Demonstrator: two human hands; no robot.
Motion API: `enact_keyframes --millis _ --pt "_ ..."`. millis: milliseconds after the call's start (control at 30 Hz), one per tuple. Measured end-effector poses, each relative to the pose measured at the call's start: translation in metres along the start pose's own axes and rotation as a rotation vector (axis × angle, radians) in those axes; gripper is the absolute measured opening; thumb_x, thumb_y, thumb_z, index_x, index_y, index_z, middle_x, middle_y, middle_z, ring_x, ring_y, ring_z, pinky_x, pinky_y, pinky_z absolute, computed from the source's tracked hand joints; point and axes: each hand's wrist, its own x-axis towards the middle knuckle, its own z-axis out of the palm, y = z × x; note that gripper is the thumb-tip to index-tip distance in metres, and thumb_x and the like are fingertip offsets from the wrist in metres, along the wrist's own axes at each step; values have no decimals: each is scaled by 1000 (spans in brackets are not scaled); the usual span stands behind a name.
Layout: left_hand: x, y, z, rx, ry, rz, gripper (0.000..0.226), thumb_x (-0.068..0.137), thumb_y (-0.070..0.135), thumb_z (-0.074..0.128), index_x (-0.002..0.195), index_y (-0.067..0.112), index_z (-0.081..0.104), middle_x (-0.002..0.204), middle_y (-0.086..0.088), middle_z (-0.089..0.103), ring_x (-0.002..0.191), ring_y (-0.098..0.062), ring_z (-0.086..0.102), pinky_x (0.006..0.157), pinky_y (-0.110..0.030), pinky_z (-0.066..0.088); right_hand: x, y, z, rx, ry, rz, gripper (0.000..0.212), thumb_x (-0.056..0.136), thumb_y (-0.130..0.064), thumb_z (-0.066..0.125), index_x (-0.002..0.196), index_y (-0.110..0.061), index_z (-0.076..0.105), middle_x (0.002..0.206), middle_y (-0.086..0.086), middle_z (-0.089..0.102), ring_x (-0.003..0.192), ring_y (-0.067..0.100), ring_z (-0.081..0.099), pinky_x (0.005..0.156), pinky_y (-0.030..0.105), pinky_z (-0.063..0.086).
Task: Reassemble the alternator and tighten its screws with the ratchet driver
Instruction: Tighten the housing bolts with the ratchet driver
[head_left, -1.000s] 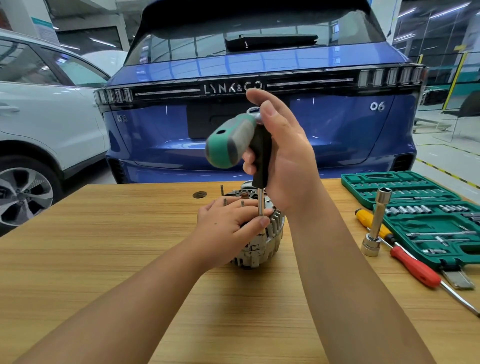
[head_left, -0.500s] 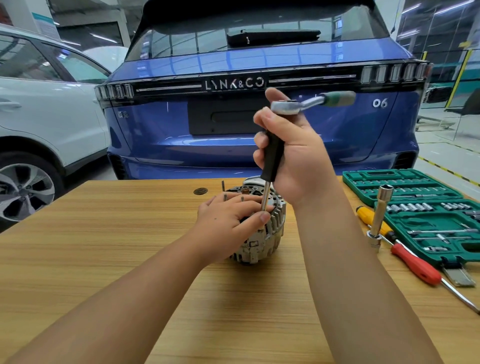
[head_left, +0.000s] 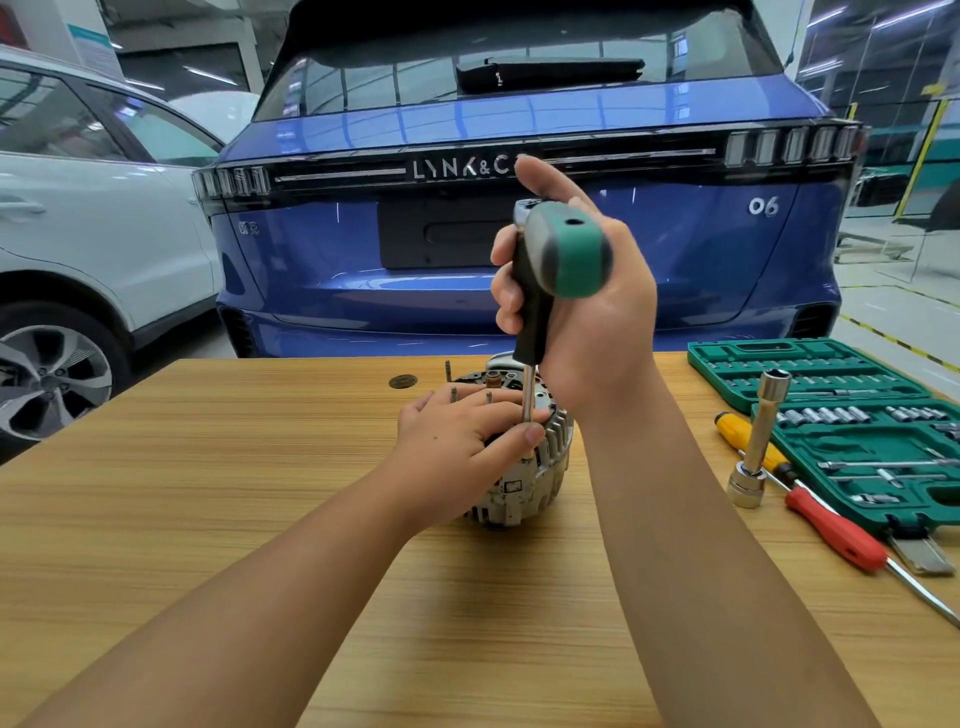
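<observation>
gripping the ratchet driver (head_left: 540, 291) upright, right hand (head_left: 592, 322) above the alternator (head_left: 524, 467) the left hand (head_left: 467, 441) holds.

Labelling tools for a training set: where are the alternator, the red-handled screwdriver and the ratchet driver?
alternator (head_left: 524, 486): head view, finned housing side.
red-handled screwdriver (head_left: 836, 532): head view, middle of red handle.
ratchet driver (head_left: 569, 257): head view, green handle end.
</observation>
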Motion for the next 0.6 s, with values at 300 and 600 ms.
enact_keyframes --millis 300,600 --pt "0 -2 2 5 6 -7 22 89 71 23 98 80 41 122 52 36 125 10 18 101 -31 8 -1 1 3 -36 46 45 35 92 -33 55 121 -14 58 87 8 55 61 17 49 51 28 38" --pt "1 -1 -1 -16 -3 -12 22 87 72 26 98 76 44 112 59 29 119 14 17 103 -33 10 1 -6 -1 -190 300 104 12 96 -18 66 86 -16 60 65 -5 52 52 9 43 48 23 37"
